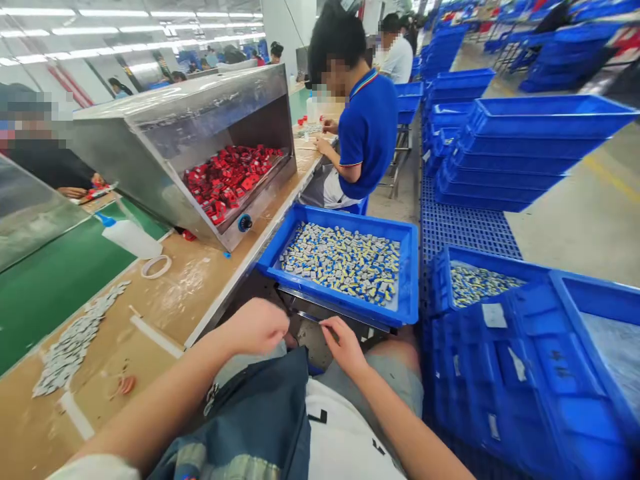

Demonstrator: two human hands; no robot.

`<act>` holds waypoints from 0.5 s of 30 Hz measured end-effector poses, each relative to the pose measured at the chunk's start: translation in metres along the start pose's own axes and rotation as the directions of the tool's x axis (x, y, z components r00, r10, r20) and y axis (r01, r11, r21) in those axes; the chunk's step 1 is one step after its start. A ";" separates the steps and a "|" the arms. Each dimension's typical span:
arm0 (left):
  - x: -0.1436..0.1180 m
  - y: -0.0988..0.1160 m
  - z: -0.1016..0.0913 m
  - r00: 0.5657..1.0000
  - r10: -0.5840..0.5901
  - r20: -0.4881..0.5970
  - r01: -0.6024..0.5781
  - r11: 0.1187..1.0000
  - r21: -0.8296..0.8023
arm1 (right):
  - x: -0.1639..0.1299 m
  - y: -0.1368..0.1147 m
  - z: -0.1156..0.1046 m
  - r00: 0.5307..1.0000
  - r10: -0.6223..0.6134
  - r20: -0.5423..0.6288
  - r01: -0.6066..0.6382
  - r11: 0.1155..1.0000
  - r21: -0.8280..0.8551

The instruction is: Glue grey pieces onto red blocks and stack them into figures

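Observation:
My left hand (pixel 257 327) is curled into a loose fist just below the workbench edge, above my lap; whether it holds anything is hidden. My right hand (pixel 344 343) rests with fingers bent against the metal ledge under a blue tray (pixel 411 280), holding nothing that I can see. The tray is full of several small grey, yellow and blue parts (pixel 345 261). A dark cloth bag (pixel 260 417) lies on my lap beneath both hands.
A steel box (pixel 165 133) holding red parts (pixel 227 177) stands on the tan bench (pixel 165 313), with a squeeze bottle (pixel 127 235), tape ring (pixel 155 267) and rows of grey parts (pixel 75 343). A co-worker in blue (pixel 367 130) sits ahead. Stacked blue crates (pixel 520 143) fill the right.

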State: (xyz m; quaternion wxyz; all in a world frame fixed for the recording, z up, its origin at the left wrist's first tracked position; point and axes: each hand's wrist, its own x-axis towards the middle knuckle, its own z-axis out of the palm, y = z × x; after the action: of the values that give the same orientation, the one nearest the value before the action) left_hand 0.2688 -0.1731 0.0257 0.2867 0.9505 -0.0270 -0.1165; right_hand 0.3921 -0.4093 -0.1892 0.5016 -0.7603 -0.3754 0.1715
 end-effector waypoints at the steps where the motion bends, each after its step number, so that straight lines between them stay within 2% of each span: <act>1: 0.030 -0.003 -0.004 0.998 -0.007 -0.062 0.004 0.999 -0.036 | 0.012 -0.001 -0.014 0.999 0.011 -0.043 -0.012 1.000 -0.025; 3: 0.094 -0.015 -0.012 0.975 -0.159 -0.155 0.143 0.983 -0.115 | 0.043 0.006 -0.048 0.989 0.069 -0.127 -0.082 0.992 -0.095; 5: 0.155 -0.036 -0.017 0.950 -0.255 -0.177 0.234 0.963 -0.135 | 0.076 0.021 -0.085 0.965 0.173 -0.198 -0.209 0.962 -0.176; 8: 0.217 -0.080 -0.019 0.873 -0.453 -0.182 0.433 0.891 -0.140 | 0.114 0.049 -0.133 0.911 0.348 -0.224 -0.406 0.855 -0.322; 11: 0.241 -0.125 -0.012 0.783 -0.602 -0.156 0.588 0.799 -0.129 | 0.130 0.069 -0.155 0.855 0.488 -0.173 -0.507 0.718 -0.478; 13: 0.244 -0.147 0.000 0.743 -0.655 -0.139 0.643 0.756 -0.125 | 0.135 0.076 -0.152 0.816 0.562 -0.136 -0.531 0.635 -0.561; 15: 0.247 -0.164 0.014 0.712 -0.687 -0.145 0.676 0.727 -0.123 | 0.141 0.081 -0.140 0.775 0.621 -0.121 -0.547 0.561 -0.621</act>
State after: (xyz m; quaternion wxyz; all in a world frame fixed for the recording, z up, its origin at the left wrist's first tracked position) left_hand 0.5029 -0.0732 -0.1267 0.2537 0.8907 0.3548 -0.1281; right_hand 0.6062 -0.4106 -0.1840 0.1126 -0.9513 -0.1642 0.2353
